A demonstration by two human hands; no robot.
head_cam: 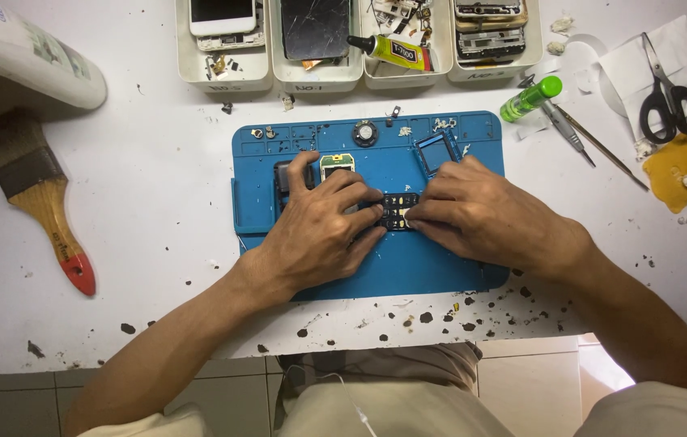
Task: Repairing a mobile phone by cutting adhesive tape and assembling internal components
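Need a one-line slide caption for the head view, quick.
Left hand and right hand press a small black circuit board on a blue repair mat.

small black circuit board with gold contacts (pixel 397 212), lying flat mid blue repair mat (pixel 384 271), being pinched between both hands' fingertips

A white worktable (pixel 141 202) filled nearly the whole view, its surface scuffed and its near edge chipped with dark flecks and spots. Light fell evenly across it from above, casting only soft shadows. Below the table edge lay a floor of pale tiles (pixel 538 380) with thin grout lines. A row of white plastic trays (pixel 226 79) stood along the far side. A wooden-handled paintbrush (pixel 36 194) with a red tip lay to the left, and black-handled scissors (pixel 671 97) to the right.
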